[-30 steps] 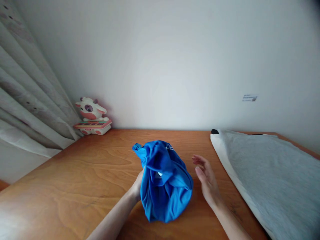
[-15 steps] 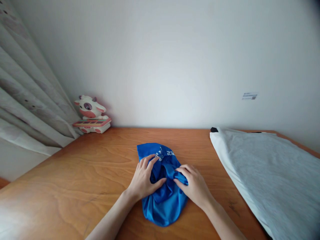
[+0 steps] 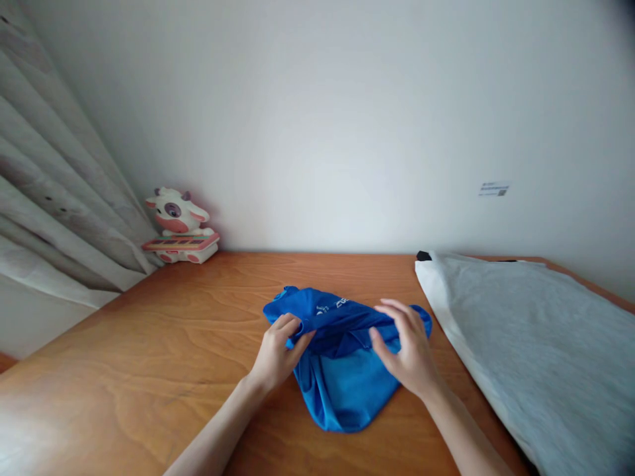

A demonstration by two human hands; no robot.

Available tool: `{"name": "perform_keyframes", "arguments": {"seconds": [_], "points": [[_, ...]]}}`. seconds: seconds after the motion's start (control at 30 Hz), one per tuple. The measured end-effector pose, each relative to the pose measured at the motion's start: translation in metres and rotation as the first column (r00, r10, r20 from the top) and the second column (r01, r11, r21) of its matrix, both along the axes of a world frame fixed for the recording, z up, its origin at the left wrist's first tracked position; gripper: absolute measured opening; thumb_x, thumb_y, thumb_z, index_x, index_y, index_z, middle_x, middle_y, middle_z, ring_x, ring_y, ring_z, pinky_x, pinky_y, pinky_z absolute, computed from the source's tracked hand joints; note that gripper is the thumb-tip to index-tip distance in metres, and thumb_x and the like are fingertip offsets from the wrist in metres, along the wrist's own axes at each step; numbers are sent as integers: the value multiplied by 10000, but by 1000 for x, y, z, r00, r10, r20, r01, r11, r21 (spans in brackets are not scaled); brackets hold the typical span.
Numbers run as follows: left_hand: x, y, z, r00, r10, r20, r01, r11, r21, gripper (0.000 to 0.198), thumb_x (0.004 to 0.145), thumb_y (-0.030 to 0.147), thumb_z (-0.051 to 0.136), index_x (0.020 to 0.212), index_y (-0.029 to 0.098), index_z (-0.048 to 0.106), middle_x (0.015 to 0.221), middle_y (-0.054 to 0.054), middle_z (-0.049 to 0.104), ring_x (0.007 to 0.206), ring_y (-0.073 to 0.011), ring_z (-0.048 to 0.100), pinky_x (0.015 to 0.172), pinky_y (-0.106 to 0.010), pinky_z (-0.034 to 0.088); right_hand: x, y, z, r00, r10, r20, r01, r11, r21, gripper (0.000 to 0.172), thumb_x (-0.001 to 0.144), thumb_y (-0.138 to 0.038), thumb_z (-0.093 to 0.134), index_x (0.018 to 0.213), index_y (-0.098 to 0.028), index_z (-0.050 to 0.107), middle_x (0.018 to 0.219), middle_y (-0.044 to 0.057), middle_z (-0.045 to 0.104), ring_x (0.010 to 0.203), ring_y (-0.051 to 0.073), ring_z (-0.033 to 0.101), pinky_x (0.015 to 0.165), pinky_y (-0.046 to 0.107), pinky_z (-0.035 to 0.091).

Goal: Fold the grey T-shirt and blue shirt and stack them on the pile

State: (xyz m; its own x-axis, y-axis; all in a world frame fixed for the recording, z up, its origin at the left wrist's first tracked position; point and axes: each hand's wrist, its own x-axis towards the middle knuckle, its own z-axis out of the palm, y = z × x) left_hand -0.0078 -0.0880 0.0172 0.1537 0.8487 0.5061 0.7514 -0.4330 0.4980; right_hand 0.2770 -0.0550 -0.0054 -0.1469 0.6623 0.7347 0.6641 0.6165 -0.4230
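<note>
A crumpled blue garment [image 3: 342,377] with small white print lies in the middle of the wooden table [image 3: 149,357]. My left hand [image 3: 278,350] pinches the cloth near its left end, fingers closed on a fold. My right hand [image 3: 407,354] grips the cloth toward its right end, thumb under and fingers over it. Between the two hands the upper edge of the garment is stretched sideways. Its lower part hangs loose on the table toward me.
A grey and white cloth [image 3: 536,344] covers the table's right side, close to my right hand. A cow-shaped toy [image 3: 179,226] with a small keyboard stands at the back left corner by the curtain [image 3: 54,198]. A white wall runs behind the table.
The garment was bunched up and held by my left hand alone; my right hand came in and gripped it. Both hands have since pulled apart, spreading its top edge sideways.
</note>
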Motion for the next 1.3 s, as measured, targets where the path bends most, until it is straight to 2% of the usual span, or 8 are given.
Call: {"name": "perform_keyframes", "arguments": {"seconds": [0.2, 0.47, 0.67, 0.93, 0.97, 1.03, 1.13, 1.3], "points": [[16, -17, 3, 874, -442, -200, 446, 895, -31, 440, 942, 538, 631, 1313, 303, 634, 1290, -114, 654, 1194, -283, 602, 1045, -447, 485, -45, -27, 3, 941, 335, 52, -319, 927, -195, 577, 813, -184, 672, 1373, -286, 577, 1204, 83, 733, 1066, 285, 702, 913, 436, 574], [-9, 14, -14, 967, 41, -251, -91, 978, -190, 691, 860, 321, 721, 1504, 276, 472, 1561, -148, 478, 1420, -389, 423, 1134, -642, 354, -32, -13, 11, 884, 354, -306, -454, 809, -374, 256, 831, -173, 589, 1005, -247, 762, 995, 56, 787, 944, 244, 749, 870, 361, 594], [-22, -12, 40, 947, -172, -270, 95, 957, -276, 305, 822, 110, 634, 1052, 280, 742, 1140, -60, 735, 1060, -257, 678, 955, -374, 517, -5, -46, 49, 904, 352, -241, -426, 706, -566, 268, 830, -180, 594, 998, -280, 777, 880, 27, 789, 855, 243, 756, 781, 330, 593], [-25, -5, 117, 773, -619, -139, 389, 635, -667, 174, 880, 280, 625, 761, 232, 744, 680, 31, 723, 611, -148, 637, 567, -212, 452, 40, -30, 101, 843, 399, -359, -322, -159, -933, 332, 821, -450, 733, 1020, -201, 641, 547, 2, 708, 421, 151, 650, 370, 165, 376], [-20, 12, 120, 838, -527, -140, 357, 725, -589, 154, 872, 256, 613, 828, 228, 759, 766, 14, 757, 694, -165, 674, 636, -221, 491, 37, -15, 104, 858, 353, -374, -354, -122, -927, 400, 790, -487, 756, 1024, -188, 628, 657, 61, 759, 532, 189, 717, 429, 202, 476], [-8, 45, 125, 982, -170, -82, 137, 941, -311, 230, 885, 217, 554, 994, 209, 757, 969, -46, 776, 895, -215, 709, 816, -292, 543, 28, 14, 109, 914, 94, -395, -405, 295, -866, 518, 793, -499, 740, 1175, -186, 581, 1053, 165, 784, 938, 256, 774, 746, 324, 621], [7, 74, 127, 969, 217, 122, -230, 968, 105, 407, 900, 223, 541, 1292, 172, 635, 1263, -133, 680, 1196, -285, 629, 1057, -442, 486, 21, 39, 101, 950, -171, -261, -8, 824, -567, 767, 819, -457, 689, 1477, -203, 387, 1516, 201, 524, 1424, 321, 488, 1139, 506, 442], [28, 31, 89, 995, -8, -100, 5, 999, -32, 311, 971, 357, 520, 1212, 214, 654, 1200, -119, 686, 1107, -268, 671, 998, -426, 537, 26, 19, 50, 968, -25, 251, 110, 938, -329, 494, 947, -457, 515, 1372, -213, 579, 1511, 165, 539, 1413, 321, 496, 1164, 510, 407]]}}
